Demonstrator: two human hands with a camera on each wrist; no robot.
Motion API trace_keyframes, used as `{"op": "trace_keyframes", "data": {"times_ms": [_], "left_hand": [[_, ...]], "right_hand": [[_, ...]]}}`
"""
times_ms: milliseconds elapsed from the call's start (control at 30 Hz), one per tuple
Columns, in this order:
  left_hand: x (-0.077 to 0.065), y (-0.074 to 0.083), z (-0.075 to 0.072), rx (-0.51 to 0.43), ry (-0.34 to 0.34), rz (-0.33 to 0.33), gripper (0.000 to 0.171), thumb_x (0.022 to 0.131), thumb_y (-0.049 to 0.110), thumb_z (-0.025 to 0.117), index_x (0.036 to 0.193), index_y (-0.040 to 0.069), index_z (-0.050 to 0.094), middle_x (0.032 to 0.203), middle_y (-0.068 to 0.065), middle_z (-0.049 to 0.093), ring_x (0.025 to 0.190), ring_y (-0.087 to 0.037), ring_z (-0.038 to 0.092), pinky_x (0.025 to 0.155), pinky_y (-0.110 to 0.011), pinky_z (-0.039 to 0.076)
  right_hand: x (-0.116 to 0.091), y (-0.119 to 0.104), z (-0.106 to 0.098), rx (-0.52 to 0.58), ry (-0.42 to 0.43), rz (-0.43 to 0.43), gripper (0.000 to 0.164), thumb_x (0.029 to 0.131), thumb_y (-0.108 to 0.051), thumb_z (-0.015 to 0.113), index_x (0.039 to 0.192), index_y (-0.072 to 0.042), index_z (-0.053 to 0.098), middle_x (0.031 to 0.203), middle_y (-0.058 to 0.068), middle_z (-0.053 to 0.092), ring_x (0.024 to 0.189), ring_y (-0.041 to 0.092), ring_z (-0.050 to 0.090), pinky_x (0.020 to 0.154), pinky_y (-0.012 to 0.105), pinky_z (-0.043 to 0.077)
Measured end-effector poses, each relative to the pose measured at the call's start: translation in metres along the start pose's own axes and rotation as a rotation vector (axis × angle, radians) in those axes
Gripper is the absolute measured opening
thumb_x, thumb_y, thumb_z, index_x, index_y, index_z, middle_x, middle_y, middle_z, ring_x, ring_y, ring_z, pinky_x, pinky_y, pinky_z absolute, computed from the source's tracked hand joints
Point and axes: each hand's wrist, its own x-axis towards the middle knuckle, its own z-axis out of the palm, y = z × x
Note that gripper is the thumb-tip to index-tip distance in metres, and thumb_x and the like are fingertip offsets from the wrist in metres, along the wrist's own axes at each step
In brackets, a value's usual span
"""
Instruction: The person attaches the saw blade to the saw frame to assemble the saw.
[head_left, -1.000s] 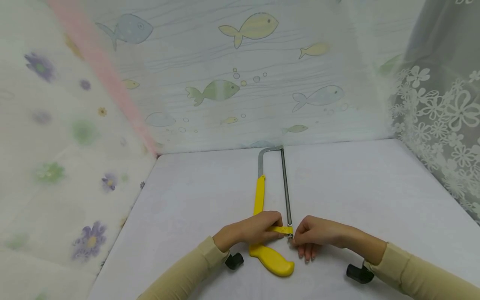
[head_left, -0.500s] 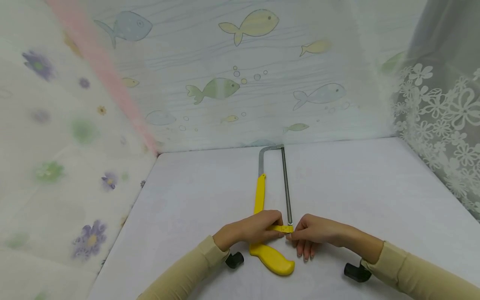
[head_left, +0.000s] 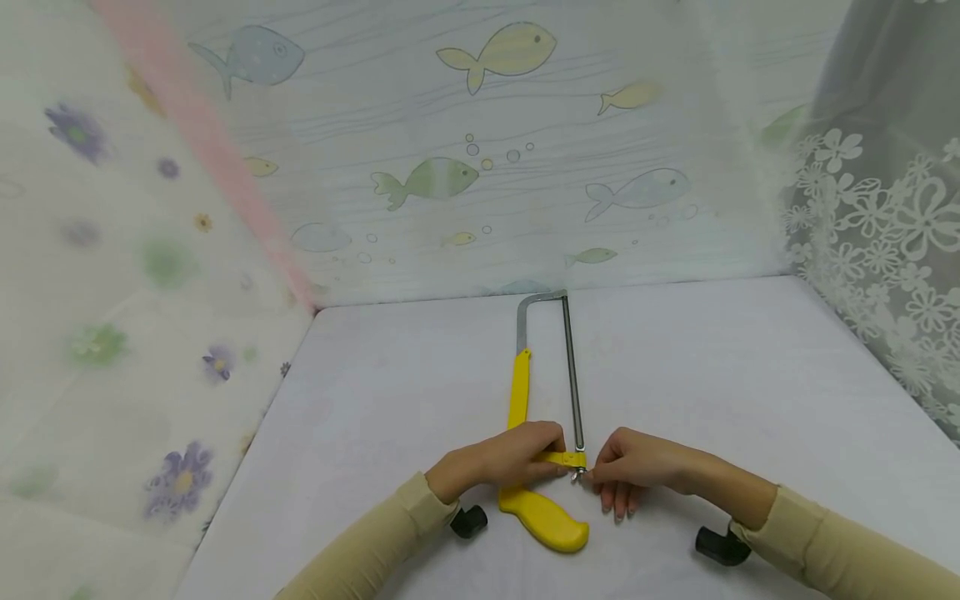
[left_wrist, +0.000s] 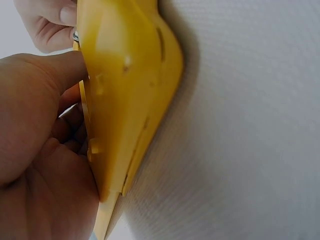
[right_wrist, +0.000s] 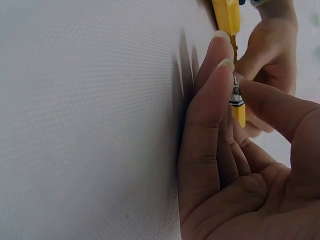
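A hacksaw with a yellow handle lies on the white-covered table, its grey frame end pointing away. Its dark blade runs along the right side. My left hand grips the yellow frame just above the handle; in the left wrist view its thumb presses the yellow body. At the near end of the blade sits a small metal wing nut. My right hand has its thumb and forefinger at that nut. In the right wrist view the thumb tip touches the wing nut; the forefinger's contact is partly hidden.
The table has a white cloth cover. Behind it hangs a fish-print curtain, with a flower-print sheet at left and a lace curtain at right. Black wrist cameras sit under both sleeves.
My right fingers move left over the wing nut, then draw slightly back right, and the nut shows at a different angle. The left hand and hacksaw stay in place.
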Motion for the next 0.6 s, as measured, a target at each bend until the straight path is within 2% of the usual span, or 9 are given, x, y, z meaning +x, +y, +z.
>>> {"op": "trace_keyframes", "data": {"times_ms": [233, 433, 600], "left_hand": [[-0.0002, 0.0, -0.0005, 0.0, -0.001, -0.008, 0.012, 0.103, 0.024, 0.065, 0.101, 0.016, 0.057, 0.091, 0.01, 0.055, 0.082, -0.004, 0.049, 0.074, -0.015, 0.043], [-0.0001, -0.0001, -0.0007, 0.006, -0.002, 0.005, 0.012, 0.103, 0.023, 0.065, 0.102, 0.015, 0.057, 0.092, 0.009, 0.055, 0.082, -0.004, 0.049, 0.074, -0.014, 0.042], [-0.0002, -0.0001, -0.0003, 0.008, -0.004, 0.004, 0.012, 0.103, 0.024, 0.065, 0.102, 0.015, 0.057, 0.092, 0.009, 0.055, 0.083, -0.004, 0.049, 0.075, -0.014, 0.042]], "right_hand": [[0.0002, 0.0012, -0.0004, -0.02, 0.005, -0.035, 0.024, 0.098, -0.015, 0.067, 0.084, 0.003, 0.073, 0.069, 0.011, 0.07, 0.054, 0.013, 0.066, 0.05, 0.022, 0.051], [0.0009, 0.0007, 0.0001, 0.012, -0.023, -0.056, 0.02, 0.097, -0.012, 0.067, 0.087, 0.005, 0.072, 0.07, 0.012, 0.07, 0.056, 0.013, 0.067, 0.051, 0.022, 0.052], [0.0033, 0.0002, 0.0022, 0.028, -0.041, -0.049, 0.024, 0.098, -0.016, 0.069, 0.087, 0.006, 0.074, 0.072, 0.011, 0.071, 0.056, 0.012, 0.067, 0.052, 0.022, 0.052]]}}
